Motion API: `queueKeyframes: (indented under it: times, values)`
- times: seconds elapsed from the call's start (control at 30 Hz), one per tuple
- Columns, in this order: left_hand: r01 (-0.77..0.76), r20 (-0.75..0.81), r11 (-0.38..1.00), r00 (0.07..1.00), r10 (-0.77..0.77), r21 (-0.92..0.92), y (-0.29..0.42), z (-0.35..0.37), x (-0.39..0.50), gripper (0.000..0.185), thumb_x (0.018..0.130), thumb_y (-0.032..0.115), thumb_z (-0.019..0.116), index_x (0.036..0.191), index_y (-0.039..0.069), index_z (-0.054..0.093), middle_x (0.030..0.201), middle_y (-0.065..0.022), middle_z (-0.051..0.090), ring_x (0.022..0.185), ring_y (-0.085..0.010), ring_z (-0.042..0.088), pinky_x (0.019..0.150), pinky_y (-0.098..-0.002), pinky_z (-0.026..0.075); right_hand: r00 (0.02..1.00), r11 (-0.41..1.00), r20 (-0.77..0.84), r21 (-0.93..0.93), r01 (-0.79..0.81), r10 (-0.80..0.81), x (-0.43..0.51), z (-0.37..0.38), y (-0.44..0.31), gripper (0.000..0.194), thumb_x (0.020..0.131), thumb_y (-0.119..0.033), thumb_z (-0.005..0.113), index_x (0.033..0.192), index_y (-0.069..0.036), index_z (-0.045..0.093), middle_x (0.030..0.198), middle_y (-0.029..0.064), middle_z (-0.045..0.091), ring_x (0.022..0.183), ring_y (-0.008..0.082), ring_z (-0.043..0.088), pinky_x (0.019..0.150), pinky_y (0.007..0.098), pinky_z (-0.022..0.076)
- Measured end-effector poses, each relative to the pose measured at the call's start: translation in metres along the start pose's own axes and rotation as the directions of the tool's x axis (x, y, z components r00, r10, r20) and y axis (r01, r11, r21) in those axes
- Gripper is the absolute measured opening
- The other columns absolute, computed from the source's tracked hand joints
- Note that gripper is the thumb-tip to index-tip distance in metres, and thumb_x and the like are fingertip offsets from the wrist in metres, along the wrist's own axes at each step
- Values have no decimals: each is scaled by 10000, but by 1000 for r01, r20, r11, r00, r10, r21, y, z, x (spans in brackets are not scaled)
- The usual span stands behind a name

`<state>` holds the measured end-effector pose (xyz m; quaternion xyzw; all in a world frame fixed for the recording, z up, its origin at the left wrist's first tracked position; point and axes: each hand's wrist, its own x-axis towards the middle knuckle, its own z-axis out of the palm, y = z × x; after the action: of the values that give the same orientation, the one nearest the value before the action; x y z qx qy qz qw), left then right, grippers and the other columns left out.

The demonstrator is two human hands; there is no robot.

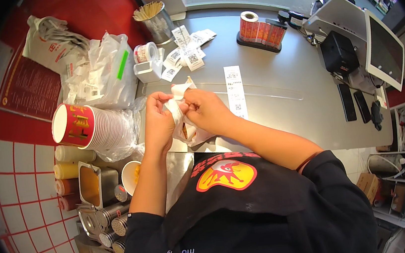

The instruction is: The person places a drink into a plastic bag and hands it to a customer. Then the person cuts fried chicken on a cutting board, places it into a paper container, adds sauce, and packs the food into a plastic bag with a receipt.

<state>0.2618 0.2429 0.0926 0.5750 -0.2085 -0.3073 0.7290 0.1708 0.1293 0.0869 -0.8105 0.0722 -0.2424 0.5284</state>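
My left hand (160, 114) pinches one side of the top of a white plastic bag (188, 133) at the counter's near edge. On the bag's other side my right hand (204, 107) has its fingers curled on the gathered plastic. Brownish contents show through the bag's side, but I cannot tell what they are. A pale pointed tip sticks up above the hands. Just right of the hands, a long printed paper strip (235, 92) lies flat on the metal counter (280, 117).
Stacked paper cups (90, 126), a plastic bin of bags (121, 68) and a white tape dispenser (149, 69) stand at the left. Beyond are loose printed slips (193, 58), a metal canister of sticks (157, 23) and a sticker roll (261, 30). A screen (385, 49) stands at the right.
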Motion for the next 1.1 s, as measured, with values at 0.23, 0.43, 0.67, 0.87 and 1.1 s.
queueKeyframes:
  times: [0.23,0.43,0.67,0.87,1.1]
  values:
    - [-45,138,742,988,-64,669,50,16,7,578,682,-57,647,1159,85,353,1073,-72,439,842,-112,545,689,-225,462,934,868,311,399,-296,175,8,-8,-3,401,698,-3,542,1093,-9,471,772,89,545,735,198,553,659,321,442]
    - [-374,345,292,927,149,880,48,35,-5,660,636,-115,561,1240,91,393,1081,-133,436,929,-226,515,639,-258,443,937,843,328,463,-272,122,3,-7,5,467,693,-27,564,1144,-2,443,836,91,582,767,186,561,685,317,444]
    - [-221,304,315,921,-244,923,55,-3,25,351,715,67,684,1044,28,570,736,-6,542,595,-93,501,596,-249,425,940,807,301,509,-300,159,-8,8,38,264,716,-148,658,925,-8,577,724,33,561,652,105,513,605,252,429]
    - [288,317,700,736,-598,653,29,-33,55,140,741,135,677,719,3,637,646,13,577,542,-63,484,493,-208,378,990,949,140,307,-71,29,-10,-7,37,204,778,-194,652,765,-7,574,693,64,531,626,146,487,570,284,398]
    - [782,38,564,593,-804,-264,-21,-52,80,152,706,39,508,560,76,485,551,-24,497,430,-124,409,413,-230,361,782,847,343,89,524,-520,-22,-14,62,125,733,-125,599,680,-24,547,748,96,515,817,295,504,720,375,426]
